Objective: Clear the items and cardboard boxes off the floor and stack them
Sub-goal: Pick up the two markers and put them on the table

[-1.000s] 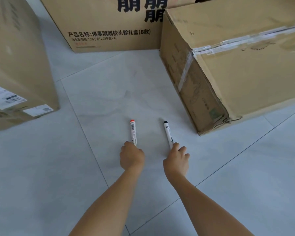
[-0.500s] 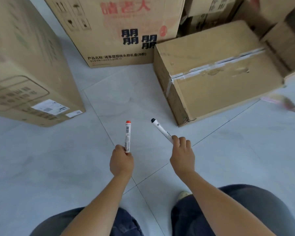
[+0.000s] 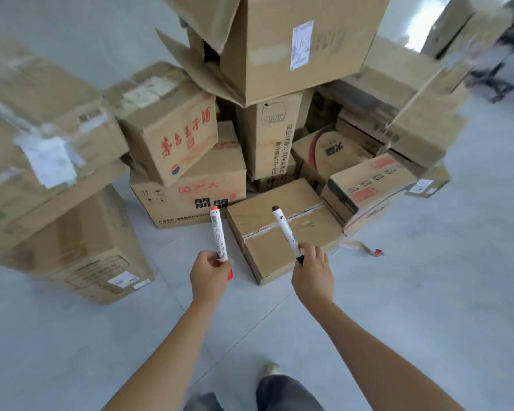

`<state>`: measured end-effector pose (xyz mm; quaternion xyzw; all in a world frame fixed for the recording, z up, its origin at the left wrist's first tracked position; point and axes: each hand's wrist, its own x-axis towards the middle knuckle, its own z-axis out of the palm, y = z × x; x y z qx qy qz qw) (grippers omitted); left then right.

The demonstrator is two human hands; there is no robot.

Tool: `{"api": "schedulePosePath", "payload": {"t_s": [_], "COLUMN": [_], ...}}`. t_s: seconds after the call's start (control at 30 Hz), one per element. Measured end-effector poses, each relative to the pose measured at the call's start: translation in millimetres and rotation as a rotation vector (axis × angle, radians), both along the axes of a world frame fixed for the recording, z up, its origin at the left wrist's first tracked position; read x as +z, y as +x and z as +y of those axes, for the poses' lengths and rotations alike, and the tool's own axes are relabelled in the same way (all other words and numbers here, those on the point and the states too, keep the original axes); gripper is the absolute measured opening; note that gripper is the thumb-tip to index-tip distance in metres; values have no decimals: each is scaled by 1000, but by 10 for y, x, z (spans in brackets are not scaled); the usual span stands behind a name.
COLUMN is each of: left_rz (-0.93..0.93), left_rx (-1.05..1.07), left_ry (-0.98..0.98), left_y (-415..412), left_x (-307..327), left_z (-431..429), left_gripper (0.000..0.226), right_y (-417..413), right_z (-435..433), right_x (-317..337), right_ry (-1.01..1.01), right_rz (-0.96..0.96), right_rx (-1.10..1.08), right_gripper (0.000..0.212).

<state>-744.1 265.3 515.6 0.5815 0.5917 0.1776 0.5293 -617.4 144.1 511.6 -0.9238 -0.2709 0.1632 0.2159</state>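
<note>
My left hand grips a white marker with a red cap, held upright above the floor. A white marker with a black cap leans up and to the left from my right hand, which pinches its lower end. Both markers are off the grey tiled floor. Just beyond them a low taped cardboard box lies on the floor. Behind it rises a heap of cardboard boxes stacked several high.
A tall stack of boxes stands at the left, with a labelled box at its foot. A strip of tape with a red end lies on the floor right of the low box. My legs and a shoe show below.
Both hands lifted the markers off the floor. I have risen from a crouch, so the view pulled back and the whole pile of boxes came into sight.
</note>
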Motion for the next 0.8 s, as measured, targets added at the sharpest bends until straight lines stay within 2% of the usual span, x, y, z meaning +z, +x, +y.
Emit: {"api": "schedulePosePath", "payload": {"t_s": [0.07,0.17,0.37,0.53,0.8], "left_rz": [-55,-112,-153,-162,-48], "left_rx": [-23,-66,-200,-355,-664], "left_ry": [3,18,4,-61,-129], "left_y": [-51,-209,-704,-1108,-1557], "left_x": [276,520,740,745,588], "left_z": [-132,-303,-581,-734,-1210], "left_gripper": [13,15,15,21,14], "right_y": [-11,-127,-768,-1452,-2657], "right_z": [-244,-629,-1232,-1516,-2060], "right_x": [266,536,861,876,655], "right_ry": [57,108,256,358,329], "right_rz": [7,1,62,100,288], "right_rx": [-61,-129,-388,-606,-880], "right_gripper": [36,33,31,31,25]}}
